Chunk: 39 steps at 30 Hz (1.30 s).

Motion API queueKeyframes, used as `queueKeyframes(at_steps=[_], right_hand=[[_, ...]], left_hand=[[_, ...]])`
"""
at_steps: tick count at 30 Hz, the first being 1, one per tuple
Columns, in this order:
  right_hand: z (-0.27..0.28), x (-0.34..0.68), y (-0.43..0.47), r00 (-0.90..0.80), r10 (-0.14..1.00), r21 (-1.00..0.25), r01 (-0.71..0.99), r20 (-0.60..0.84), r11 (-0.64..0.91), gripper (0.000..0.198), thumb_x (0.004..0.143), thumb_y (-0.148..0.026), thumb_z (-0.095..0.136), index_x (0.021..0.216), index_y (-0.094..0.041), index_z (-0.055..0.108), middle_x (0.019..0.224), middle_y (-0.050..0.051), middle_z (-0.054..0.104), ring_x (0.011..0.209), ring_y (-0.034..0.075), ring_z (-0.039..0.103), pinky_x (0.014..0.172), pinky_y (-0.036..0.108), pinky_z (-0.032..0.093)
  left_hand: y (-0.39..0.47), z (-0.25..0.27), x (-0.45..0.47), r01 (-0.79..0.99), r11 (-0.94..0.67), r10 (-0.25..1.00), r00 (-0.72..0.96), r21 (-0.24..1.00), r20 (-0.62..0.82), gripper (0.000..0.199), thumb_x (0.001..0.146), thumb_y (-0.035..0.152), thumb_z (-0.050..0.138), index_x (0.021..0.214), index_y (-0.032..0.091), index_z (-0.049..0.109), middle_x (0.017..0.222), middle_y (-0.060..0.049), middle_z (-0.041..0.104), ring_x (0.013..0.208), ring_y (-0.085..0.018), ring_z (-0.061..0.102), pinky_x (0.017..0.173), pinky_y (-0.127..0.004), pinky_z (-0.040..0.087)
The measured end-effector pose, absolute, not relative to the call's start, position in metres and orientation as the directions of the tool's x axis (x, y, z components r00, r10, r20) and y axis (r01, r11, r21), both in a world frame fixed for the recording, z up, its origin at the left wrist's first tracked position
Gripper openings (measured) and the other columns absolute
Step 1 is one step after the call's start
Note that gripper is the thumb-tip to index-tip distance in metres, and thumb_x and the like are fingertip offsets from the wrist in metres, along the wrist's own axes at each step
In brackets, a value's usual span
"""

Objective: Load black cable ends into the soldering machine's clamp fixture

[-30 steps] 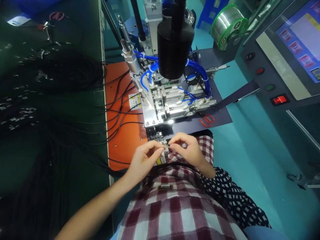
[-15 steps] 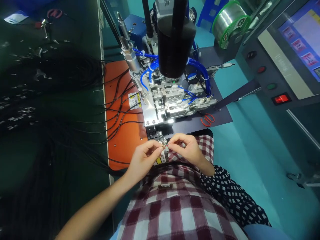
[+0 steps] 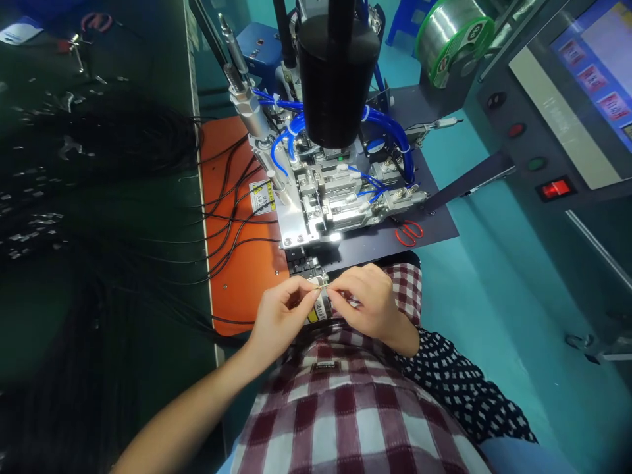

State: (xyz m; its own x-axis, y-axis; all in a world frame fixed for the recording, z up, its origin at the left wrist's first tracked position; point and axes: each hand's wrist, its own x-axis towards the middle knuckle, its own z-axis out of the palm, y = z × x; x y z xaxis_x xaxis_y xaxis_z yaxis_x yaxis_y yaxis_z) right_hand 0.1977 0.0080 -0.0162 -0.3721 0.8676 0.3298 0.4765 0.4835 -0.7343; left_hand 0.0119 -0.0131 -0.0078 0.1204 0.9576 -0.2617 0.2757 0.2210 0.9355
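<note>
My left hand [image 3: 282, 312] is closed in a pinch, its thumb and forefinger on fine wire ends [image 3: 322, 287] that are too small to make out fully. From the other side, my right hand [image 3: 369, 301] pinches at the same wires, the fingertips of both hands nearly meeting. Both hands are over the front end of a metal fixture track [image 3: 303, 263], just above my checked apron [image 3: 326, 395]. A label with a yellow patch [image 3: 320, 309] shows between the hands. A black cable [image 3: 232, 320] runs in from the left toward my left hand.
Ahead stands a machine with metal slides [image 3: 340, 191], blue air tubes [image 3: 399, 131] and a black cylinder [image 3: 338, 85]. Red-handled scissors [image 3: 409, 233] lie right. Black cables [image 3: 232, 217] cross the orange board [image 3: 241, 283]. A solder spool [image 3: 454, 39] and control panel [image 3: 553, 145] stand right.
My right hand has turned, its back now more upward and its fingers more curled, still at the wires. My left hand stays almost in place. The view has shifted slightly.
</note>
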Motion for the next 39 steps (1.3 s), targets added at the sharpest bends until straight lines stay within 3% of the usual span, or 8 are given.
queueKeyframes(at_steps=[5, 11, 15, 19, 24, 28, 34, 39], right_hand=[[-0.011, 0.199, 0.010, -0.402, 0.874, -0.748, 0.482, 0.274, 0.456, 0.015, 0.091, -0.022, 0.056, 0.078, -0.020, 0.064, 0.075, 0.002, 0.068, 0.067, 0.015, 0.058, 0.069, 0.033, 0.039], [-0.011, 0.196, 0.011, -0.359, 0.930, -0.988, 0.151, -0.081, -0.027, 0.014, 0.088, -0.023, 0.058, 0.075, -0.018, 0.060, 0.075, 0.001, 0.060, 0.066, 0.013, 0.054, 0.060, 0.026, 0.044], [-0.015, 0.197, 0.011, -0.438, 0.839, -0.927, -0.035, -0.322, -0.374, 0.017, 0.085, -0.031, 0.064, 0.075, -0.017, 0.061, 0.063, -0.004, 0.052, 0.052, 0.009, 0.045, 0.049, 0.023, 0.041], [-0.014, 0.201, 0.017, -0.501, 0.784, -0.879, -0.087, -0.367, -0.468, 0.018, 0.082, -0.031, 0.068, 0.074, -0.016, 0.063, 0.060, -0.004, 0.054, 0.050, 0.007, 0.042, 0.049, 0.022, 0.039], [-0.007, 0.206, 0.022, -0.477, 0.826, -0.948, 0.052, -0.301, -0.315, 0.015, 0.087, -0.026, 0.061, 0.079, -0.015, 0.068, 0.069, 0.000, 0.065, 0.055, 0.010, 0.050, 0.052, 0.023, 0.040], [-0.004, 0.206, 0.016, -0.390, 0.920, -0.969, 0.243, -0.050, 0.050, 0.014, 0.089, -0.020, 0.059, 0.081, -0.017, 0.070, 0.078, 0.003, 0.069, 0.068, 0.013, 0.058, 0.063, 0.027, 0.044], [-0.003, 0.203, -0.003, -0.485, 0.797, -0.611, 0.522, 0.361, 0.595, 0.013, 0.092, -0.017, 0.058, 0.097, -0.017, 0.070, 0.083, 0.003, 0.072, 0.074, 0.015, 0.063, 0.068, 0.032, 0.039], [-0.018, 0.195, -0.011, -0.485, 0.720, -0.425, 0.587, 0.496, 0.689, 0.020, 0.091, -0.015, 0.060, 0.110, -0.013, 0.067, 0.080, 0.003, 0.074, 0.067, 0.014, 0.063, 0.062, 0.033, 0.036]], left_hand=[[-0.020, -0.010, 0.008, 0.511, -0.057, 0.987, 0.156, 0.858, -0.028, 0.012, 0.091, 0.023, 0.055, 0.084, 0.018, 0.063, 0.078, -0.002, 0.064, 0.069, -0.013, 0.057, 0.063, -0.023, 0.045], [-0.023, -0.010, 0.001, 0.605, -0.420, 0.907, 0.313, 0.677, 0.283, 0.013, 0.089, 0.009, 0.054, 0.097, 0.017, 0.061, 0.084, -0.005, 0.066, 0.076, -0.015, 0.059, 0.070, -0.027, 0.047], [-0.021, -0.012, -0.002, 0.618, -0.558, 0.829, 0.382, 0.553, 0.409, 0.020, 0.087, 0.006, 0.056, 0.103, 0.016, 0.061, 0.083, -0.006, 0.065, 0.077, -0.016, 0.059, 0.069, -0.029, 0.046], [-0.018, -0.012, -0.004, 0.638, -0.625, 0.774, 0.428, 0.451, 0.467, 0.023, 0.085, 0.004, 0.058, 0.105, 0.015, 0.061, 0.084, -0.009, 0.066, 0.077, -0.018, 0.057, 0.067, -0.030, 0.044], [-0.016, -0.011, -0.005, 0.668, -0.654, 0.740, 0.469, 0.353, 0.482, 0.026, 0.082, 0.000, 0.057, 0.105, 0.013, 0.061, 0.084, -0.010, 0.067, 0.072, -0.019, 0.055, 0.062, -0.030, 0.038], [-0.016, -0.013, -0.004, 0.707, -0.632, 0.753, 0.466, 0.316, 0.465, 0.023, 0.084, 0.004, 0.058, 0.105, 0.013, 0.060, 0.083, -0.009, 0.068, 0.072, -0.018, 0.056, 0.062, -0.030, 0.038], [-0.020, -0.014, 0.000, 0.760, -0.534, 0.837, 0.413, 0.370, 0.359, 0.012, 0.089, 0.013, 0.056, 0.101, 0.015, 0.060, 0.081, -0.006, 0.067, 0.069, -0.016, 0.057, 0.062, -0.028, 0.040], [-0.021, -0.014, 0.008, 0.678, -0.321, 0.946, 0.265, 0.661, 0.187, 0.008, 0.091, 0.016, 0.054, 0.089, 0.017, 0.062, 0.077, -0.002, 0.062, 0.067, -0.012, 0.056, 0.061, -0.024, 0.043]])
